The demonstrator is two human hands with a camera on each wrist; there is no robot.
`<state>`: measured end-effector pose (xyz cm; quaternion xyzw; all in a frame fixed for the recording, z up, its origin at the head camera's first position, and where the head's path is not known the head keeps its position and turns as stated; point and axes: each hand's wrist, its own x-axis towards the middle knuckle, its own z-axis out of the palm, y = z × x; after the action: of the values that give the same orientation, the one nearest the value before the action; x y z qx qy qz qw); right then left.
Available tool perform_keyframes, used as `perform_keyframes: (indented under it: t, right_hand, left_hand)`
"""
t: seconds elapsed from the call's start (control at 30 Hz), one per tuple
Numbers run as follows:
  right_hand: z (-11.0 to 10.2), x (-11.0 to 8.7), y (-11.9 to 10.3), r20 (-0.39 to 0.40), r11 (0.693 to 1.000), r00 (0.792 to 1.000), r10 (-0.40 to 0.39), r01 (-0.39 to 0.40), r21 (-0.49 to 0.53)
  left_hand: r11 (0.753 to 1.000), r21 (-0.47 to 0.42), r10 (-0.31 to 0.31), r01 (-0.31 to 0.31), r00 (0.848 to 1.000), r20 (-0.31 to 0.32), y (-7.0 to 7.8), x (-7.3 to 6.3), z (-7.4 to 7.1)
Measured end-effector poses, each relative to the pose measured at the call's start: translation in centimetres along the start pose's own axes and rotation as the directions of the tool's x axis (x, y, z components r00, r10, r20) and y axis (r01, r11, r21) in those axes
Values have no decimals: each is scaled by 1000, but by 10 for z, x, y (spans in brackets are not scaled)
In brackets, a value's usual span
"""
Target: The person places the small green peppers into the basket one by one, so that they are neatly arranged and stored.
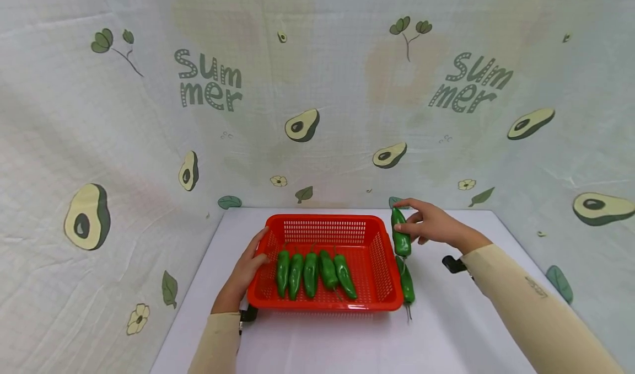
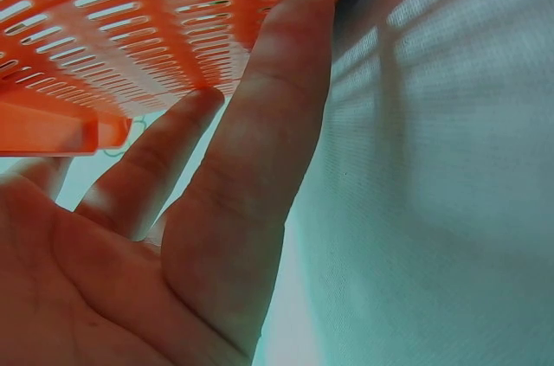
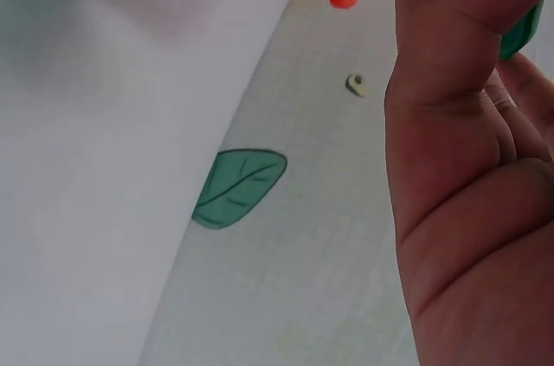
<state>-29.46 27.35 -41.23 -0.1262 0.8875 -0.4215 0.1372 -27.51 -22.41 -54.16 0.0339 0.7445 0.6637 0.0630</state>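
Note:
Several green chili peppers [image 1: 311, 274] lie side by side in a red plastic basket [image 1: 322, 305] with slotted walls. My right hand [image 1: 430, 225] pinches another green pepper [image 1: 401, 236] between thumb and fingers, upright, just outside the basket's right rim; in the right wrist view the hand [image 3: 467, 176] hides most of it. Below it, one more pepper [image 1: 407, 283] rests on the table along the basket's right side. At the left side, my left hand [image 1: 246, 269] touches the basket. Seen from the left wrist, its straight fingers [image 2: 268, 115] meet the slotted outer wall.
The basket stands on a white table [image 1: 446, 319]. A pale cloth [image 1: 337, 87] printed with avocados, leaves and lettering hangs behind the table and along both sides. Dark wrist cameras [image 1: 453, 263] sit at both wrists.

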Motion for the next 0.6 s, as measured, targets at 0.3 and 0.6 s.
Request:
perform_keyframes:
  t: [0.3, 0.6]
  right_hand:
    - [25, 28, -24, 31, 999, 999, -36, 36, 19]
    - [54, 51, -46, 57, 994, 993, -108, 107, 11]
  left_hand:
    - [999, 32, 3, -3, 1000, -13, -2, 2, 0]
    - [999, 47, 4, -3, 1000, -19, -2, 1, 1]
